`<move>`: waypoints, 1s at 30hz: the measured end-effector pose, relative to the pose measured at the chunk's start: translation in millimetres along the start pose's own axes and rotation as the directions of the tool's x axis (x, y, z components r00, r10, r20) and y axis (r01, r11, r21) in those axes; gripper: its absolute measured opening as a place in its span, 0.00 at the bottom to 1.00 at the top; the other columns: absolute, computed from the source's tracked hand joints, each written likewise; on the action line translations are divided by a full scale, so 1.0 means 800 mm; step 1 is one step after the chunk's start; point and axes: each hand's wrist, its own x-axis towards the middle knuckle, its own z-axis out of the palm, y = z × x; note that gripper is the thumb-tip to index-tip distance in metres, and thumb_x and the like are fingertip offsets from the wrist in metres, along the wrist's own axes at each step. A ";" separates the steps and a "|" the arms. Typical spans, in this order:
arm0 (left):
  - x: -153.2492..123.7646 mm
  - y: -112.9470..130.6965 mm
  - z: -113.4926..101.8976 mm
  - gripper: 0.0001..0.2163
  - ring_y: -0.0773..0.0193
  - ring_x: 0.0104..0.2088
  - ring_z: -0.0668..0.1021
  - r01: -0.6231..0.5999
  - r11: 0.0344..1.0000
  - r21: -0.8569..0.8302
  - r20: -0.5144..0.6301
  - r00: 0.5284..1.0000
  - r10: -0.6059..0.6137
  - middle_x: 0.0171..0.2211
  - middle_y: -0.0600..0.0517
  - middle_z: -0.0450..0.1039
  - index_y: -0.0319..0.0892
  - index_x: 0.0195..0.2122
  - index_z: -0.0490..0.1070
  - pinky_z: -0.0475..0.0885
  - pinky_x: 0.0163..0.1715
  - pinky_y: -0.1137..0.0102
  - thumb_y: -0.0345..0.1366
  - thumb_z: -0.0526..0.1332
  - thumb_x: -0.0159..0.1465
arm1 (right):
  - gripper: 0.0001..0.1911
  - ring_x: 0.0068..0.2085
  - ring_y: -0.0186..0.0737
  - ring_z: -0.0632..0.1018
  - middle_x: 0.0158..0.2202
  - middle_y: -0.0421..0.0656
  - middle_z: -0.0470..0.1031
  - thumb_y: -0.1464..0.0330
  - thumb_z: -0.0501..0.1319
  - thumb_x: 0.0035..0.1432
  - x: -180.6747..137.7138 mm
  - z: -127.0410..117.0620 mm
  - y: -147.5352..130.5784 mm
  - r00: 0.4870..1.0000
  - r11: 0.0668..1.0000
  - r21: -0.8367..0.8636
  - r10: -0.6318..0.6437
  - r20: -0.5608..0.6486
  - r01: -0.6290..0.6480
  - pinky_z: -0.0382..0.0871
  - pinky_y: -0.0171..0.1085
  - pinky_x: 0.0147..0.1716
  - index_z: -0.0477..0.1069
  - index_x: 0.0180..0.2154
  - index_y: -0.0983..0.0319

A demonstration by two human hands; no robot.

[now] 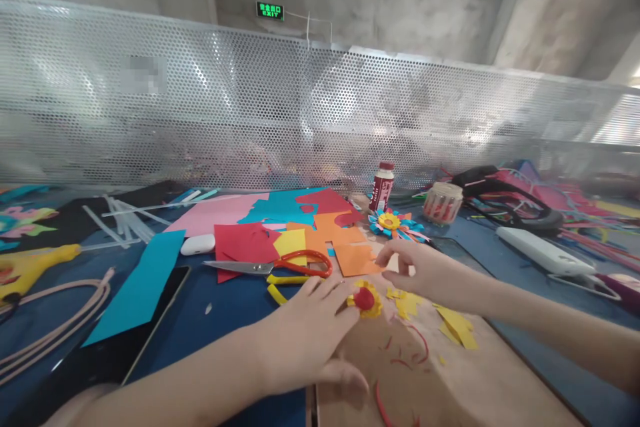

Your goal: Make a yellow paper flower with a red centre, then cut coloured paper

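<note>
My left hand (320, 330) lies over the left edge of the brown board (365, 360), fingers stretched and thumb apart. Its fingertips are beside a small yellow paper flower with a red centre (364, 299), perhaps touching it. My right hand (413, 267) hovers at the right edge of an orange paper piece (354, 260), its fingers curved and a gap showing between thumb and forefinger. Whether it touches the paper I cannot tell. Red-handled scissors (305, 263) rest beyond my left hand, blades pointing left. Yellow paper scraps (457, 327) and thin red strips (383, 403) are scattered over the board.
Red paper (243, 243), blue paper (287, 205) and a blue-and-yellow paper flower (393, 221) lie ahead, near a small bottle (383, 187) and a jar (443, 203). Left are a yellow glue gun (37, 268) and a white case (197, 245); right, a white power strip (545, 250). A perforated metal screen (240, 100) stands behind.
</note>
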 end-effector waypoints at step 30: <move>0.019 -0.033 -0.028 0.16 0.62 0.38 0.77 0.111 0.327 -0.939 -0.101 0.817 -0.568 0.39 0.45 0.74 0.37 0.38 0.70 0.72 0.40 0.67 0.46 0.53 0.63 | 0.13 0.20 0.26 0.55 0.19 0.33 0.57 0.59 0.61 0.54 0.018 -0.001 -0.020 0.983 0.752 0.652 -0.175 0.052 0.099 0.45 0.29 0.18 0.68 0.33 0.64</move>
